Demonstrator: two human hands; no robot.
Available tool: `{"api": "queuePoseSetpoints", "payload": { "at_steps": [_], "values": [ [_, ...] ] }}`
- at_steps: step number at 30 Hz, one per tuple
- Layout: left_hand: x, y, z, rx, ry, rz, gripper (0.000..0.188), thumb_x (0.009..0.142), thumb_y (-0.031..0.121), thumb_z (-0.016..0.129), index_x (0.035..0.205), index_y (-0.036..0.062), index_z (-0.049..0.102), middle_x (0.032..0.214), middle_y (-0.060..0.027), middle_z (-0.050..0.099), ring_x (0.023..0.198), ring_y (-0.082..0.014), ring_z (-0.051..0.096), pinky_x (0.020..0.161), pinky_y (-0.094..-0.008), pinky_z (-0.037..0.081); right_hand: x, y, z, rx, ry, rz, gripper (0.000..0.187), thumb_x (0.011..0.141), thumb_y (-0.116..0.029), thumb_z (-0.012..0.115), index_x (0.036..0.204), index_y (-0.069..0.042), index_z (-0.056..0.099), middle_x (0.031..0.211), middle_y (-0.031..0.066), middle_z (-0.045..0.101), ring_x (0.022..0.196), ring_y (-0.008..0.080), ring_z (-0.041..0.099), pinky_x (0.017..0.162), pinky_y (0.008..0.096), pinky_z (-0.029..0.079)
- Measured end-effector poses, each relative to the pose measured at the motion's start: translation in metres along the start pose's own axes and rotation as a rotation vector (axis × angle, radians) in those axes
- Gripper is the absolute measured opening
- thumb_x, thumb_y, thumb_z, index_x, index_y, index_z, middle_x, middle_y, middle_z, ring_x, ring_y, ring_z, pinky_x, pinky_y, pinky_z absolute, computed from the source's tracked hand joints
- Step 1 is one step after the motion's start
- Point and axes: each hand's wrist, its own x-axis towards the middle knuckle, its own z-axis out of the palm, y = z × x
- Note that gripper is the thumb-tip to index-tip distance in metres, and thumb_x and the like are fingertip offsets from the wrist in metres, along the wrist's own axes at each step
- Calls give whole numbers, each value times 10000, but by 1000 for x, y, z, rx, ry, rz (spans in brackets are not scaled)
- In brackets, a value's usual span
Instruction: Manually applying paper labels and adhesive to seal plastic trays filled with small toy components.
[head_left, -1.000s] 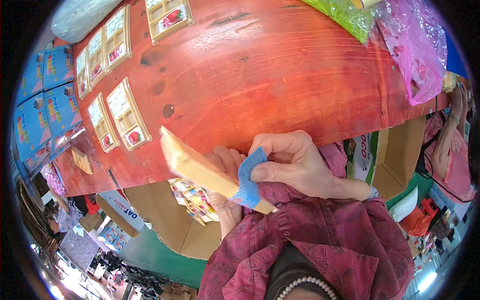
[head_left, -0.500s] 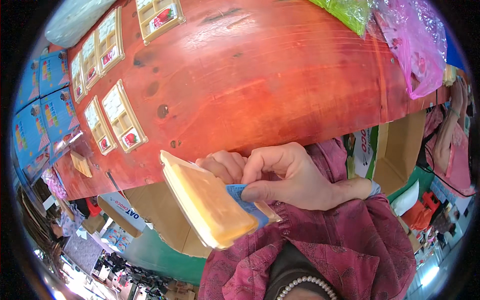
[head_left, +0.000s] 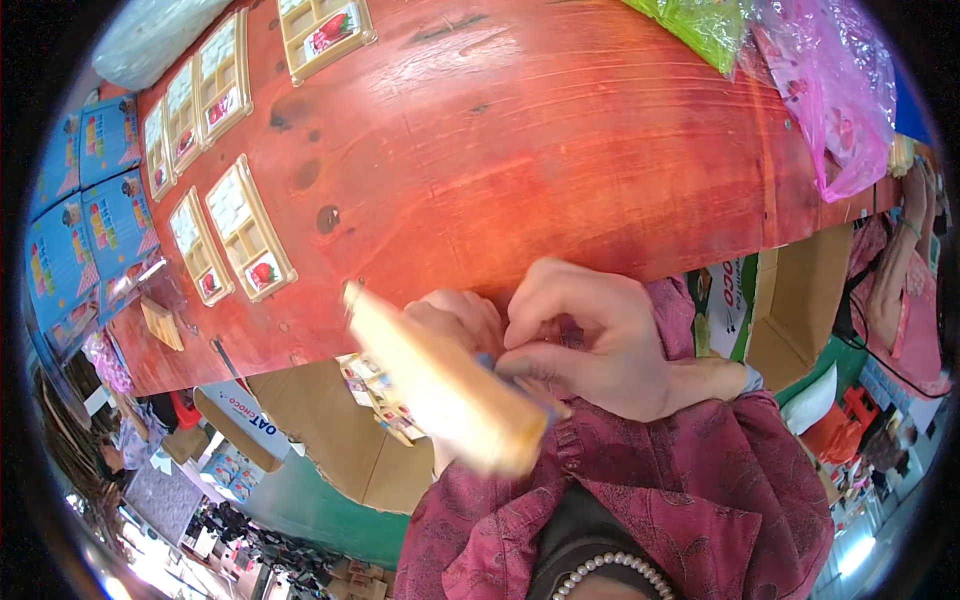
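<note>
A flat, tan wooden-looking tray [head_left: 450,390] is tilted in front of me just past the table's near edge, smeared by motion. Behind it, my left hand [head_left: 460,315] is closed and supports it; part of that hand is hidden. A bit of blue card or band [head_left: 487,361] shows at the tray's right side. Next to this blue piece, my right hand [head_left: 595,345] has thumb and fingers drawn together in a pinch. What lies between those fingertips is too blurred to make out.
Several compartment trays [head_left: 250,230] with strawberry pictures lie on the red table [head_left: 520,150]. Blue boxes [head_left: 110,215] are stacked at the left. Below the edge, an open carton [head_left: 315,435] holds more trays [head_left: 385,400]. Pink plastic bag [head_left: 830,100] at far right; another person's arm [head_left: 905,250] beyond.
The tan tray has swung right and turned, uncovering trays in the carton. My right hand has risen slightly and shifted right; much less of the blue piece shows.
</note>
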Motion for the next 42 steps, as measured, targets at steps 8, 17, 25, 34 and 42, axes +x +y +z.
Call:
{"api": "queuePoseSetpoints", "payload": {
  "at_steps": [8,17,25,34,42],
  "values": [
    [4,20,21,133,413,-32,291,612,-55,688,893,-50,612,798,-121,640,679,-195,610,647,-304,502,-4,1,-8,316,-25,-87,428,815,-18,616,1208,63,467,1142,126,570,1031,176,548,878,294,434],
    [-1,28,38,929,-210,256,344,575,84,751,887,-31,667,811,-136,590,751,-263,597,650,-332,489,20,27,-44,250,-217,-465,194,761,-181,677,869,-20,664,855,107,655,930,246,570,830,357,445],
    [-2,17,42,881,-372,372,374,533,41,660,883,-85,621,775,-167,595,690,-282,588,619,-339,494,10,27,-54,337,-293,-529,175,731,-261,683,707,-88,686,770,69,650,899,233,511,869,370,376],
    [6,9,36,641,-437,331,257,715,210,683,657,-25,597,717,-157,598,653,-283,577,593,-342,478,7,17,-64,165,-310,-459,292,768,-342,600,656,-79,656,745,72,648,881,217,506,840,364,381],
    [14,20,41,740,-367,2,139,653,29,714,764,-36,660,813,-104,569,784,-214,568,652,-286,465,14,24,-57,122,-282,-468,311,790,-356,592,615,-101,559,707,13,558,820,206,468,855,369,345]
  ]
}}
